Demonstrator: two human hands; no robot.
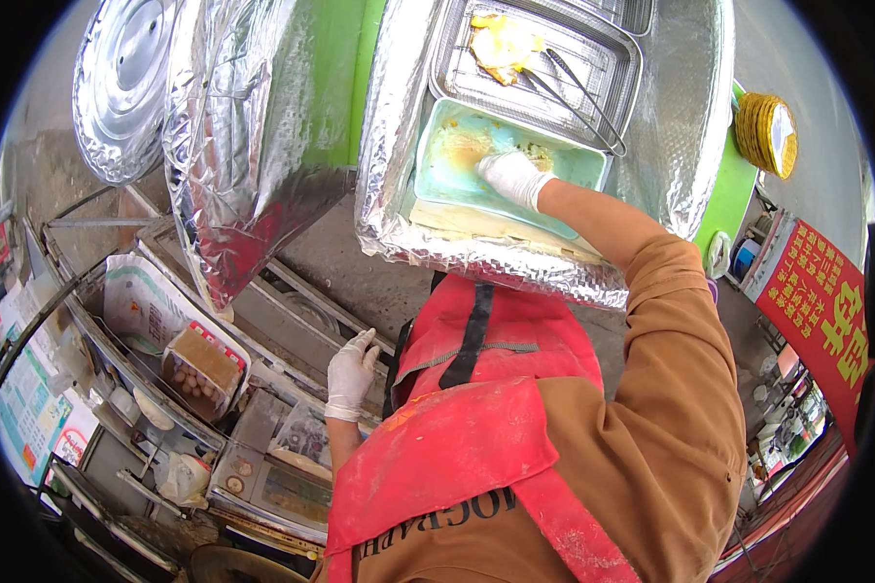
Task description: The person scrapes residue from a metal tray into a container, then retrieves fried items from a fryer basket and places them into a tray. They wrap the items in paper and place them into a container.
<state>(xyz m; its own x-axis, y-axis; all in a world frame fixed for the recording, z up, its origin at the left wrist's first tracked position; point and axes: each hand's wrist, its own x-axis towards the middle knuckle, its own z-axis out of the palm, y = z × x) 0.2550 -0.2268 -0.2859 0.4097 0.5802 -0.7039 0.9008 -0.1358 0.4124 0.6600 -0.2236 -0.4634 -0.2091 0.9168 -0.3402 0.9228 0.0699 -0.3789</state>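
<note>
My right hand (514,177), in a white glove, reaches down into a pale green plastic tray (583,164) with wet yellowish residue and some crumbly food (536,155) beside the fingers. Its fingertips point down and are partly hidden, so a grasp cannot be made out. Behind the tray, a wire mesh basket (463,80) holds a yellow fried food piece (503,45) and black-and-steel tongs (576,102), whose handle end overhangs the tray. My left hand (351,373), gloved too, hangs low at my left side with its fingers apart and nothing in it, near a metal cart frame.
Foil covers the counter's edge (496,271). A foil-wrapped panel (226,146) and a round foil-covered lid (127,80) stand at the left. Lower left, a carton of eggs (197,375) sits in a metal cart. A stack of yellow round items (765,135) and a red banner (809,299) are at the right.
</note>
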